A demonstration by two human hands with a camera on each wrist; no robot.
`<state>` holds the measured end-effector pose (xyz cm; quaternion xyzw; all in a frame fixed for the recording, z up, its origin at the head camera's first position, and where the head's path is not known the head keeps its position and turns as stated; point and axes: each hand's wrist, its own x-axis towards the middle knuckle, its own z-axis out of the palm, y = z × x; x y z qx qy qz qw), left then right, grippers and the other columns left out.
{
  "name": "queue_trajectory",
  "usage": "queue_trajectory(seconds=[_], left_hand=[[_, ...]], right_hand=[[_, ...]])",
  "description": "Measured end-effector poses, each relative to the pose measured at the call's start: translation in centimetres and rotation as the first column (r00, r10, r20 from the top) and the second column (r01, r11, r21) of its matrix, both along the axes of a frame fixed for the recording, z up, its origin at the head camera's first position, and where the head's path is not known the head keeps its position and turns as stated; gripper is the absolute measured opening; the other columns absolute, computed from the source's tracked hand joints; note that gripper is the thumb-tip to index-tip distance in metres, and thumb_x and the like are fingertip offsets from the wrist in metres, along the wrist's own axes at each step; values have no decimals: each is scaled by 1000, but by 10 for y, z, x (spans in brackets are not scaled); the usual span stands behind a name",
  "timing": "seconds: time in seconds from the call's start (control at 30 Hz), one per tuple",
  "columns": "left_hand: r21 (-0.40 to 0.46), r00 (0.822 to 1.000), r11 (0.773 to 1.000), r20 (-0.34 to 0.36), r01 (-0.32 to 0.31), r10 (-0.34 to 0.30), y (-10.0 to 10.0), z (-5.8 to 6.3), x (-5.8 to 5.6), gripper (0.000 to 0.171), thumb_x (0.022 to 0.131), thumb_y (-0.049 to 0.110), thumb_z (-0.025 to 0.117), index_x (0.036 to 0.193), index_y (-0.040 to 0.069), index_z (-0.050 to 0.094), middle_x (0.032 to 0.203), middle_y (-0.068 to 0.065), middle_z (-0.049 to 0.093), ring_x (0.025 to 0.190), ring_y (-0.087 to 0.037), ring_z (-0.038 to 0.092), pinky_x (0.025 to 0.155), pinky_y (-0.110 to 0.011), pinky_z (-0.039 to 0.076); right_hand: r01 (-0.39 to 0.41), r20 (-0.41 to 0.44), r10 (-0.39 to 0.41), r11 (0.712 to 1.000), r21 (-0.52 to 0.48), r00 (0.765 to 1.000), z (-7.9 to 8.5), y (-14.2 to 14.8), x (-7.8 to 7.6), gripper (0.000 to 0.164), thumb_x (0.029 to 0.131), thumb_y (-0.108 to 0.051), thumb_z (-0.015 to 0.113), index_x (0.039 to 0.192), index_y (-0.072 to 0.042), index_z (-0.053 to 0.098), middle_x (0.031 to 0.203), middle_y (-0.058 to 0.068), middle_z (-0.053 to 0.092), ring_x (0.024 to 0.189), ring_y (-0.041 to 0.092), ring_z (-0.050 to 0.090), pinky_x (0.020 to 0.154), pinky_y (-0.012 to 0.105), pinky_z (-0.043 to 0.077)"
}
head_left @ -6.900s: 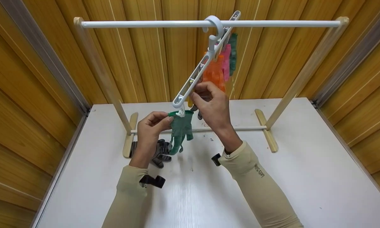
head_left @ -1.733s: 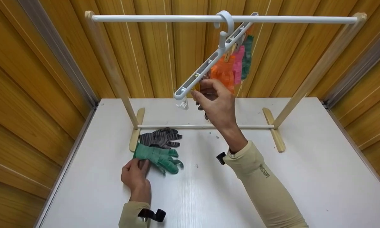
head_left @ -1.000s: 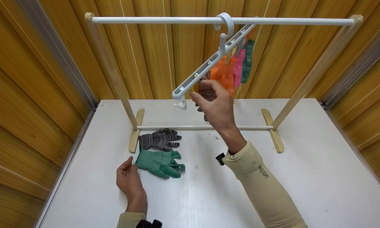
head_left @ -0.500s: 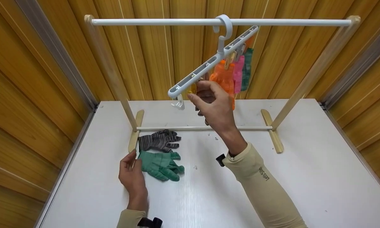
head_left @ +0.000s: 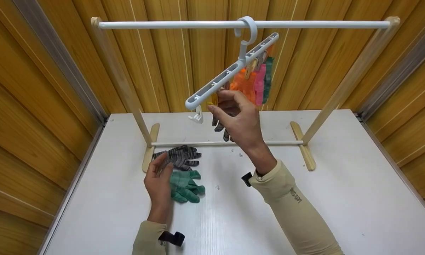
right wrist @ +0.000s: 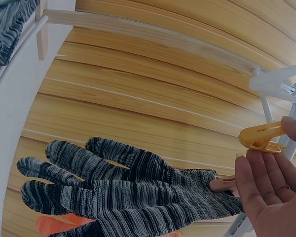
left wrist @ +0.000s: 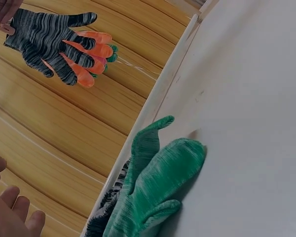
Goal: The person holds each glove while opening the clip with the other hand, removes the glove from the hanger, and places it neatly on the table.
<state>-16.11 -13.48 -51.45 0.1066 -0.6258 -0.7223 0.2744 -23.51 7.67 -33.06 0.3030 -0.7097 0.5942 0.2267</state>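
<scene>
One wooden post (head_left: 121, 81) is standing at the left, its foot resting on the white table (head_left: 212, 219). Just right of it, the left hand (head_left: 159, 182) is hovering by the cuff ends of two gloves, fingers loosely bent, a narrow gap showing between thumb and forefinger, holding nothing; in the left wrist view its fingers are showing apart from both. The striped grey-and-black glove (head_left: 179, 157) is lying on the farther side, and the green glove (head_left: 185, 187) is lying just beside it, nearer, both with fingers pointing right. Farther right, a white clip (head_left: 197, 117) is hanging from the near left end of the grey hanger (head_left: 241, 63), whose hook is going over the top rail (head_left: 155, 24). Next, under the hanger bar, the right hand (head_left: 242, 122) is pinching a yellow clip (right wrist: 260, 134) between thumb and fingertips. Beside that hand a second striped glove (right wrist: 126, 192) is dangling, a brownish-pink clip (right wrist: 221, 185) gripping its cuff. Toward the far right end of the hanger, an orange glove (head_left: 243, 85), a pink glove (head_left: 259, 86) and a dark green glove (head_left: 268, 79) are hanging in turn, before the second post (head_left: 350, 81), which is standing at the right.
</scene>
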Motion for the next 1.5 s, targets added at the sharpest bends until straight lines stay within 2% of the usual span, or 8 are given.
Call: queue_trajectory(seconds=[0.13, 0.27, 0.53, 1.0, 1.3, 1.5], left_hand=[[-3, 999, 999, 0, 48, -48, 2, 10, -4, 38, 104, 4, 66, 141, 3, 62, 148, -11, 61, 141, -21, 53, 110, -25, 47], [3, 996, 996, -16, 89, -89, 3, 18, -8, 39, 105, 7, 66, 143, 6, 61, 150, -7, 59, 145, -20, 50, 114, -27, 43], [9, 992, 993, -61, 114, -114, 4, 31, -16, 39, 106, 9, 66, 144, 8, 60, 150, -4, 59, 144, -19, 51, 113, -27, 44], [-44, 990, 990, -33, 137, -139, 9, 56, -35, 42, 106, 23, 69, 146, 14, 61, 149, 2, 61, 140, -16, 54, 112, -32, 47], [-49, 988, 992, -96, 119, -124, 4, 75, -51, 40, 106, 17, 68, 144, 9, 61, 145, 0, 63, 136, -14, 56, 111, -30, 48], [-57, 985, 991, -113, 123, -129, 4, 86, -59, 40, 106, 18, 68, 145, 9, 61, 144, 1, 64, 135, -14, 57, 111, -30, 48]], right_hand=[[-3, -3, 3, 1000, 5, 1000, 0, 1, 1, 37, 94, -7, 82, 126, 6, 67, 111, 20, 70, 96, 22, 70, 92, 35, 61], [4, -8, -4, 1000, 18, 1000, -1, 1, 1, 37, 95, -9, 81, 126, 6, 67, 110, 16, 70, 97, 21, 70, 93, 35, 60], [-4, -9, 5, 1000, 14, 1000, 0, 2, 0, 36, 95, -9, 81, 125, 6, 67, 110, 18, 70, 96, 20, 70, 93, 36, 60], [-3, -31, 4, 1000, 11, 1000, 1, 3, 0, 37, 92, -4, 83, 123, 8, 68, 110, 17, 71, 95, 24, 71, 92, 35, 61], [-3, -38, 3, 1000, 16, 999, 2, 3, 2, 37, 93, -6, 83, 124, 6, 68, 111, 13, 72, 95, 22, 71, 90, 35, 61], [-3, -50, 4, 1000, 16, 999, 2, 3, 2, 37, 94, -7, 82, 125, 6, 68, 111, 11, 72, 95, 19, 71, 91, 35, 61]])
